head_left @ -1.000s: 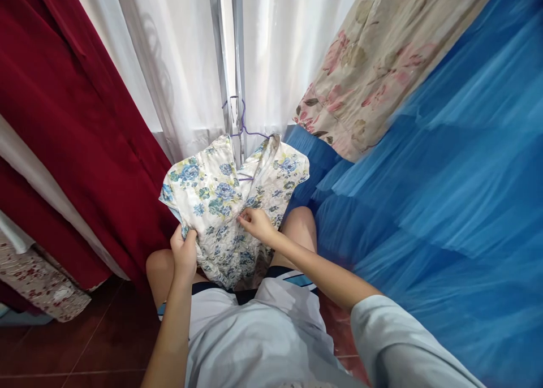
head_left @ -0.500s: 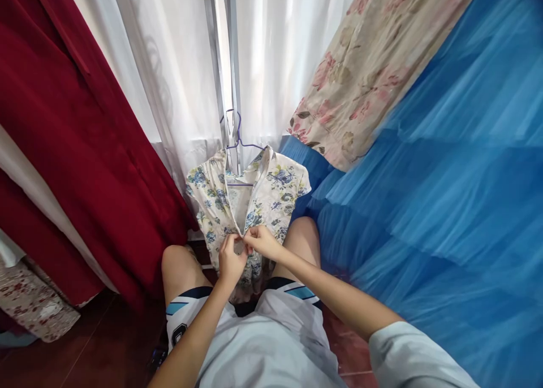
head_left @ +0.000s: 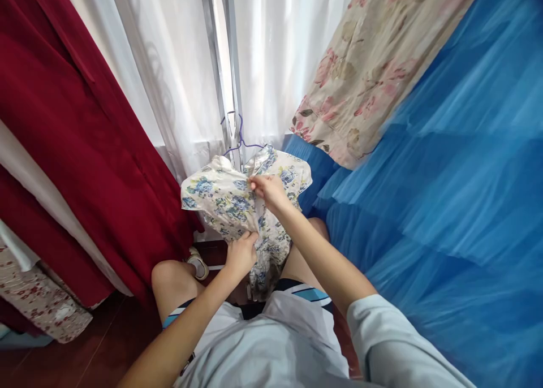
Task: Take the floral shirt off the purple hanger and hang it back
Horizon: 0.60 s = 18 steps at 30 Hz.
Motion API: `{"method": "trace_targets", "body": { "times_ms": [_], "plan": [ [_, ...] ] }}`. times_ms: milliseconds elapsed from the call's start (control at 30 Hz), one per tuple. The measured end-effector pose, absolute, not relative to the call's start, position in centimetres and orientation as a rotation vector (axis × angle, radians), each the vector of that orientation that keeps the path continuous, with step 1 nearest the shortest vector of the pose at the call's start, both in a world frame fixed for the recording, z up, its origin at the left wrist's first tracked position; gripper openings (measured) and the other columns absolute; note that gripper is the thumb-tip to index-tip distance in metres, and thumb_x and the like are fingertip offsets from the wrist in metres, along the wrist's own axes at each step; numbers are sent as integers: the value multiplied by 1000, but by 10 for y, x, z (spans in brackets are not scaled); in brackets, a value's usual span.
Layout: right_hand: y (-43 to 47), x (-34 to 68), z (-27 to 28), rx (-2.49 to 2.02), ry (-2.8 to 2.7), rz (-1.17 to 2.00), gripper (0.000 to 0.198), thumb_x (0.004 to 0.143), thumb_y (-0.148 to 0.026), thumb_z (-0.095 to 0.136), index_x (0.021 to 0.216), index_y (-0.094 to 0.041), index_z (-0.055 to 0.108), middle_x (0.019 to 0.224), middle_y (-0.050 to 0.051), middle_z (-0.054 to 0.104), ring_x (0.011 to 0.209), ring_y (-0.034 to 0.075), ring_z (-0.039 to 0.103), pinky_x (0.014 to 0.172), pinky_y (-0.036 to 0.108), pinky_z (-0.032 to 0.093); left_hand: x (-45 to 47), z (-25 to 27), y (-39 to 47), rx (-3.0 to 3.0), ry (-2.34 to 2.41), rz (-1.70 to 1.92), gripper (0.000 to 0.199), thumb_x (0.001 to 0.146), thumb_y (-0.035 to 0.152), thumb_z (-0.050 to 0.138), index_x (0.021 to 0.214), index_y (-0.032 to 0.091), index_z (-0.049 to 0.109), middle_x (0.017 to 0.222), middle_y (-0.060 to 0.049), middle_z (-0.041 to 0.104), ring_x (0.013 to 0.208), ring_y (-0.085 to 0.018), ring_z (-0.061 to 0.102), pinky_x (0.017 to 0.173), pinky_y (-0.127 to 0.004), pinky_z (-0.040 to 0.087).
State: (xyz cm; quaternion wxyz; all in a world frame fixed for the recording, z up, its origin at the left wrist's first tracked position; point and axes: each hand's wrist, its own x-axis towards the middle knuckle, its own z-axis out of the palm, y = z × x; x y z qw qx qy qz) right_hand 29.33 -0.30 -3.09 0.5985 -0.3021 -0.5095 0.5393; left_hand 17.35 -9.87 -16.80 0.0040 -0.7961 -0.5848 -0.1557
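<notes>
Hands (head_left: 270, 191) pinching floral garment (head_left: 235, 202), purple hanger (head_left: 242, 143), blue tulle (head_left: 445, 207)

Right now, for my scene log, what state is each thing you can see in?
Garment: on the hanger, creased
Hanger: hook upward, partly covered
Left hand: at the garment's front, grip unclear
Right hand: pinching the garment near its neckline
Red cloth: hanging in folds
White curtain: hanging
Pink-floral cloth: hanging
Blue cloth: hanging, layered
Shoe: worn

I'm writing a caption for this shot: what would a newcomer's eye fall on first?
Probably the layered blue fabric filling the right side, then the deep red cloth slanting down the left. Between them, at center, a blue-flowered white garment is on a purple hanger, the right hand at its front above the left hand.
</notes>
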Motion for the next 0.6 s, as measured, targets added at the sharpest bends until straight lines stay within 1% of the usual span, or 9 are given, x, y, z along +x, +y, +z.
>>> {"method": "trace_targets", "body": {
  "times_ms": [167, 233, 267, 333, 367, 433, 500, 567, 600],
  "plan": [
    [18, 296, 14, -634, -1159, 1230, 15, 68, -25, 66, 62, -12, 62, 55, -1, 59, 37, 1, 29, 36, 20, 17, 174, -159, -97, -2573, -1761, -156, 42, 77, 7, 55, 115, 22, 62, 105, -12, 66, 84, -27, 67, 70, -33, 45],
    [18, 296, 17, -632, -1223, 1218, 15, 69, -25, 66, 63, -12, 62, 56, 0, 60, 37, 2, 31, 36, 20, 17, 170, -156, -95, -2599, -1786, -161, 36, 78, 8, 57, 111, 21, 65, 102, -12, 68, 86, -27, 67, 72, -33, 45],
    [16, 297, 17, -636, -1252, 1202, 15, 70, -25, 65, 64, -12, 63, 55, 0, 60, 36, 2, 32, 36, 20, 18, 167, -152, -93, -2622, -1798, -203, 29, 80, 12, 59, 106, 21, 67, 98, -11, 69, 87, -27, 67, 72, -32, 45],
    [11, 298, 14, -646, -1296, 1157, 16, 74, -28, 64, 68, -12, 64, 53, -1, 59, 36, 3, 33, 36, 20, 20, 160, -136, -86, -2674, -1802, -400, 15, 86, 22, 59, 97, 22, 69, 89, -8, 70, 85, -25, 66, 72, -30, 45],
    [9, 299, 12, -649, -1314, 1137, 17, 76, -29, 63, 70, -13, 64, 52, -1, 59, 36, 4, 34, 36, 20, 21, 156, -124, -82, -2681, -1790, -564, 15, 90, 29, 57, 97, 23, 70, 87, -6, 70, 82, -23, 66, 71, -30, 44],
    [5, 300, 9, -650, -1345, 1100, 18, 78, -31, 62, 74, -14, 64, 52, -1, 59, 35, 5, 35, 36, 20, 23, 149, -91, -72, -2604, -1715, -992, 25, 96, 35, 50, 110, 25, 68, 87, -4, 70, 76, -20, 64, 70, -28, 44],
    [3, 300, 8, -642, -1376, 1050, 18, 80, -33, 63, 75, -16, 62, 52, -1, 60, 35, 6, 37, 37, 20, 26, 144, -52, -57, -2444, -1544, -1408, 35, 100, 36, 43, 130, 24, 57, 90, -4, 70, 74, -17, 63, 72, -27, 45],
    [3, 299, 6, -633, -1417, 997, 21, 82, -37, 63, 76, -17, 60, 52, -2, 61, 36, 7, 39, 38, 21, 28, 141, -17, -40, -2326, -1381, -1599, 40, 101, 37, 41, 137, 23, 52, 89, -4, 69, 73, -16, 62, 73, -27, 45],
    [4, 299, 5, -636, -1442, 973, 23, 82, -40, 64, 77, -18, 59, 52, -2, 61, 36, 7, 40, 39, 21, 29, 141, -4, -31, -2319, -1325, -1597, 37, 100, 37, 44, 132, 22, 56, 90, -4, 69, 73, -16, 62, 72, -27, 44]
  ]
}}
